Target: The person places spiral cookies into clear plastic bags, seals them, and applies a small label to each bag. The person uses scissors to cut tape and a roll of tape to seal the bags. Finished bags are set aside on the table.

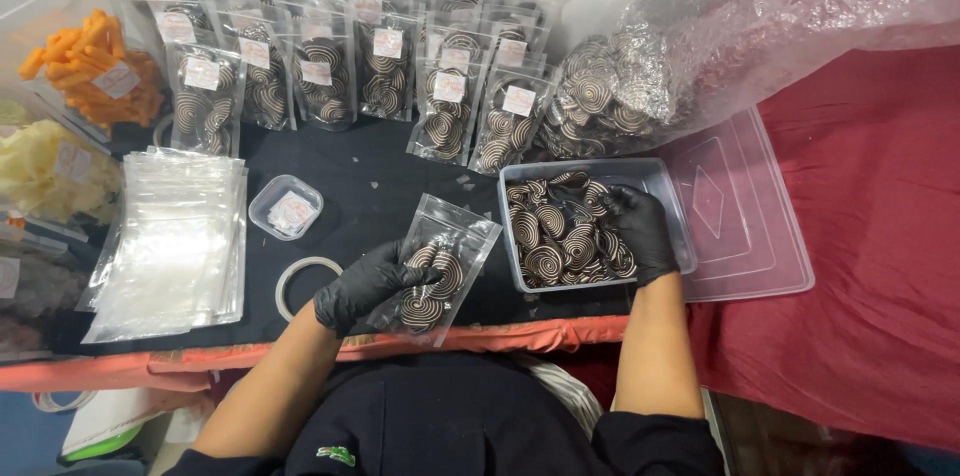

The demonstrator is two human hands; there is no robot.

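**Spiral biscuits going into a clear pouch**

The black-gloved left hand (365,284) is closed around a clear plastic pouch (440,266) half-filled with brown-and-cream spiral biscuits, on the black table (370,186). The black-gloved right hand (640,231) reaches into the clear rectangular plastic tub (655,176) of loose spiral biscuits (555,241), fingers curled; whether it grips one is unclear.

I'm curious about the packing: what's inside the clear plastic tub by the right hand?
The clear tub holds brown-and-cream spiral cookies. The black-gloved right hand reaches in and covers some of them; the tub's bottom beneath the pile is hidden.
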